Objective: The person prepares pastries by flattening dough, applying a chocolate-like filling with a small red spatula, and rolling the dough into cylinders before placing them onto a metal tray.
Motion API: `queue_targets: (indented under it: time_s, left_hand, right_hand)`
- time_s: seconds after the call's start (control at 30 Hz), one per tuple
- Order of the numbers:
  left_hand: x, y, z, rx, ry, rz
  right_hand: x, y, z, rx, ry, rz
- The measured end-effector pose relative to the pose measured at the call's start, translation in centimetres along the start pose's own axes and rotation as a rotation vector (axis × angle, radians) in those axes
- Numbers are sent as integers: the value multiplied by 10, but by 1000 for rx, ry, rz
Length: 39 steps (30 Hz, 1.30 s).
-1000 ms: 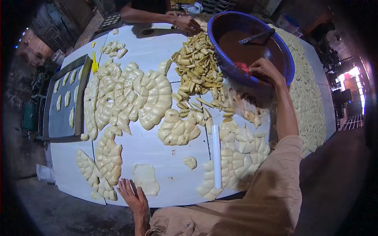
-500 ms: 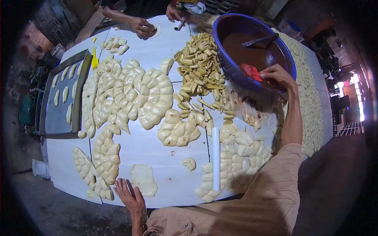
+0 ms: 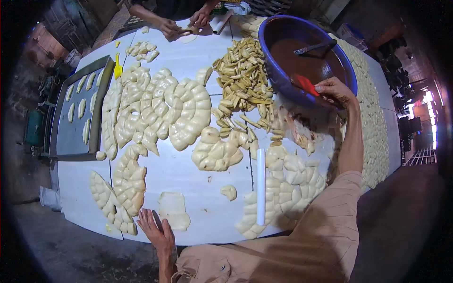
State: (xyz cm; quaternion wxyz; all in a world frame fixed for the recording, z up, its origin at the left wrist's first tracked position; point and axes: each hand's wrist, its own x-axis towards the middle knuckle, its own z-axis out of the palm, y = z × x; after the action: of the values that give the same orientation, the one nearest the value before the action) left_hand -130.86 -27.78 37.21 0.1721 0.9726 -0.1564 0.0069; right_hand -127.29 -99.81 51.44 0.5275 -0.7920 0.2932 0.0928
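My right hand (image 3: pixel 336 91) grips a red spatula (image 3: pixel 306 85) at the near rim of a large blue basin (image 3: pixel 268 61). Thick brown filling (image 3: pixel 302 61) lies in the basin, with a dark-handled tool (image 3: pixel 315 48) resting in it. Fingers spread, my left hand (image 3: pixel 155 231) lies flat on the white table (image 3: pixel 207 221). Just to its right is a thin flattened sheet of dough (image 3: pixel 173 211); a curved cluster of dough pieces (image 3: pixel 130 181) sits above it. A white rolling pin (image 3: pixel 261 188) rests over dough pieces (image 3: pixel 288 193) in front of me.
Banana-like slices (image 3: pixel 243 70) are heaped left of the basin. More dough pieces (image 3: pixel 184 111) cover the table's middle, others (image 3: pixel 370 118) its right side. A metal tray (image 3: pixel 75 129) with filled pieces stands at left, near a yellow tool (image 3: pixel 118 67). A co-worker's hands (image 3: pixel 186 26) handle dough opposite.
The red spatula has shifted slightly right and turned in my right hand at the basin's rim. The co-worker's hands have come together over their dough. My left hand stays flat.
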Motion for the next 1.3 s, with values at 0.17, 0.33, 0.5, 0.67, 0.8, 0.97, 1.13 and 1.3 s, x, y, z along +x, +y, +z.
queue_targets:
  time_s: [0.17,0.33,0.5,0.67,0.8,0.97,1.13,1.3]
  left_hand:
    - [-1,0,-2,-69,71,-26]
    - [12,-2,11,-170,54,16]
    - [5,-9,11,-118,84,18]
    - [2,-17,15,-147,91,72]
    - [1,-18,11,-234,81,117]
    - [-7,-25,10,-241,14,276]
    - [-9,-10,12,-140,-82,458]
    - [-10,2,16,-87,-190,456]
  right_hand:
    - [-23,-29,38,-76,37,-66]
    - [-67,-52,102,-151,-143,-171]
    - [-100,-62,246,-269,-398,-302]
    - [-151,-51,378,-446,-382,-532]
    - [-191,-58,429,-630,-314,-555]
    - [-208,-50,443,-764,-100,-576]
    - [-228,-51,460,-719,3,-532]
    - [-236,-48,466,-650,1,-347]
